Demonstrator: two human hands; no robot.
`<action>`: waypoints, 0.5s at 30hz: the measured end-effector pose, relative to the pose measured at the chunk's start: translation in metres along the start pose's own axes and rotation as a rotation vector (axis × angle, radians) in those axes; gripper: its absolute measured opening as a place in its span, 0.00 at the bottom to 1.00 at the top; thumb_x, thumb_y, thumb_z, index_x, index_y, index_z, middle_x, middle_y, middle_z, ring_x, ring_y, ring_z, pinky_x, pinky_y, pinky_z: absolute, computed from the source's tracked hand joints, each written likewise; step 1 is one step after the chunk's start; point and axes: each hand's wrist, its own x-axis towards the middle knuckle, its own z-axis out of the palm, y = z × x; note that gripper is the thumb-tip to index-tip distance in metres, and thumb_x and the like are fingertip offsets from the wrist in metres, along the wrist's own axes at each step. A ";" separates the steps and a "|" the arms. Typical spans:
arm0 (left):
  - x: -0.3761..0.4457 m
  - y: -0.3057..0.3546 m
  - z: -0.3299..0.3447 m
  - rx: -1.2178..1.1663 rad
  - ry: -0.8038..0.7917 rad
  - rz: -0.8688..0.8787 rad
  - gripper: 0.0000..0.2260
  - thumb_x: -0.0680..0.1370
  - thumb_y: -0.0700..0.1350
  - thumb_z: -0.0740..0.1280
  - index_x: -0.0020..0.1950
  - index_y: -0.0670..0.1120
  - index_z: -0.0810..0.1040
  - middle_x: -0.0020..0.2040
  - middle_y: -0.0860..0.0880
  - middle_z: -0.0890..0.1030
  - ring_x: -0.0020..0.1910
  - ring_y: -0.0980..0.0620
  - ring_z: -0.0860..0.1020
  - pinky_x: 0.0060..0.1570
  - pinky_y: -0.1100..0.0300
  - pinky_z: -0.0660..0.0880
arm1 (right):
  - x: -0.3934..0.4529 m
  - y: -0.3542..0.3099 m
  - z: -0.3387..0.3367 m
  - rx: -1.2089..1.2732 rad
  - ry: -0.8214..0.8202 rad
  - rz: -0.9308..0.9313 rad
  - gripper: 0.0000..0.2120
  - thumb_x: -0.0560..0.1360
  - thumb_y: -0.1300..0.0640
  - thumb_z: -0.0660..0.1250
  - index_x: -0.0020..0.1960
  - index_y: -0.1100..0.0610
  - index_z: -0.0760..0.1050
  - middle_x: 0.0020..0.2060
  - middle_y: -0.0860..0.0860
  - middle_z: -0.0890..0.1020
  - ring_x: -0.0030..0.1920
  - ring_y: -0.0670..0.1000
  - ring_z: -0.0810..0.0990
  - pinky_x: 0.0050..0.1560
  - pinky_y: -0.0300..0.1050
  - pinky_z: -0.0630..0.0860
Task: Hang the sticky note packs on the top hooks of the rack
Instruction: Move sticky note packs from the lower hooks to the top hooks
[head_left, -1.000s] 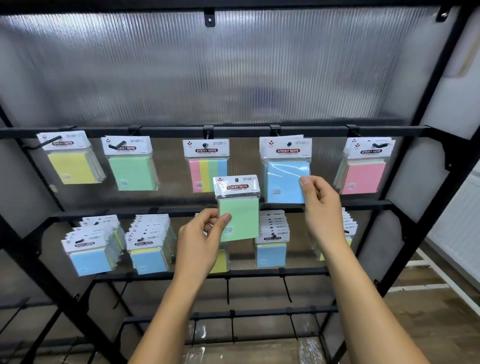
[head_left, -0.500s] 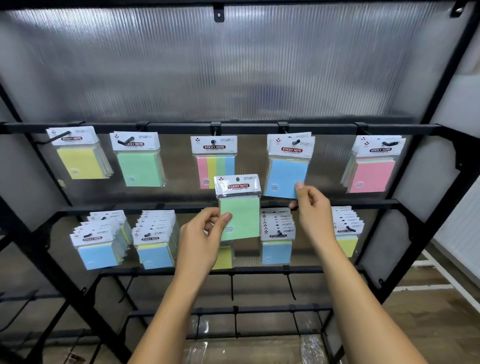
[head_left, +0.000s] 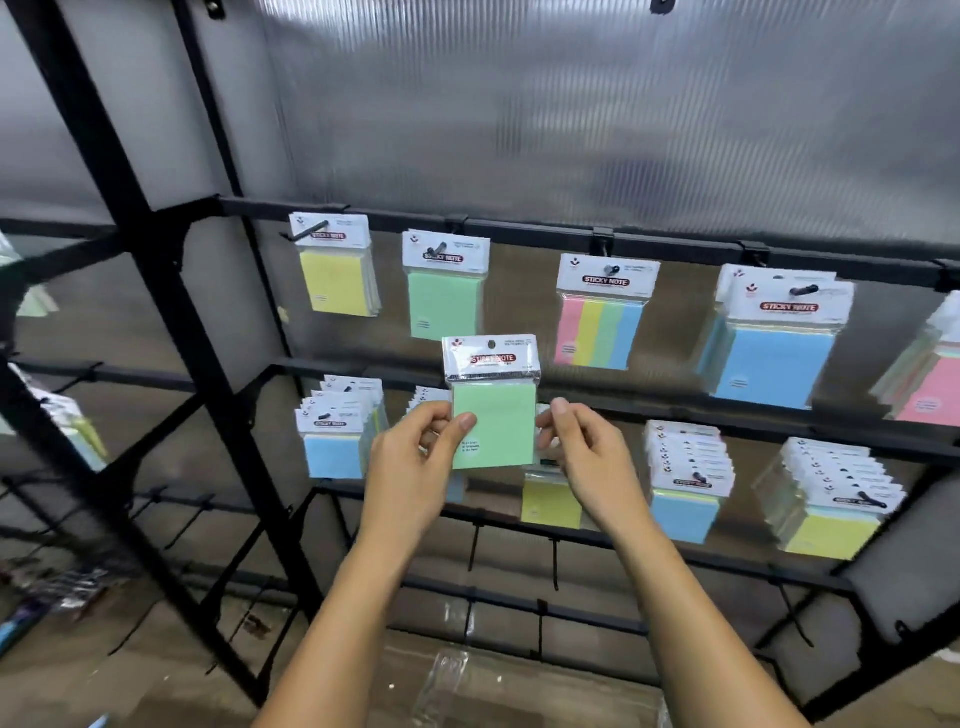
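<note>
both hands share the grip: left hand (head_left: 415, 462) and right hand (head_left: 587, 457) pinch a green pack (head_left: 493, 415) by its sides, below the rack's top rail (head_left: 675, 247); five top hooks already carry packs, while this one and the lower-row stacks (head_left: 688, 462) remain.

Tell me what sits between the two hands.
In the head view, a green sticky note pack sits between the left hand and right hand, both pinching its edges.

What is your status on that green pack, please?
Left hand and right hand both pinching green pack, upright. Not hung yet, below top green hook. Nothing in the way.
</note>
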 end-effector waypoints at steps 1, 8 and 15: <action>0.003 -0.005 -0.009 -0.010 0.006 -0.012 0.03 0.78 0.46 0.70 0.46 0.48 0.81 0.36 0.53 0.81 0.36 0.51 0.75 0.37 0.58 0.72 | 0.000 -0.007 0.011 -0.012 -0.019 -0.015 0.19 0.83 0.45 0.58 0.43 0.55 0.79 0.34 0.46 0.81 0.33 0.43 0.74 0.40 0.42 0.71; 0.036 -0.020 -0.053 -0.072 -0.028 -0.037 0.01 0.78 0.46 0.70 0.47 0.50 0.81 0.39 0.54 0.82 0.39 0.55 0.79 0.42 0.65 0.74 | 0.009 -0.041 0.070 0.029 -0.025 -0.065 0.11 0.80 0.48 0.65 0.47 0.53 0.80 0.33 0.39 0.78 0.35 0.39 0.74 0.38 0.33 0.68; 0.072 -0.033 -0.075 -0.044 -0.136 0.029 0.06 0.78 0.49 0.70 0.50 0.47 0.82 0.39 0.52 0.82 0.35 0.59 0.75 0.38 0.67 0.72 | 0.015 -0.060 0.103 0.003 0.138 -0.096 0.12 0.80 0.50 0.65 0.45 0.58 0.79 0.40 0.55 0.83 0.40 0.53 0.80 0.40 0.42 0.74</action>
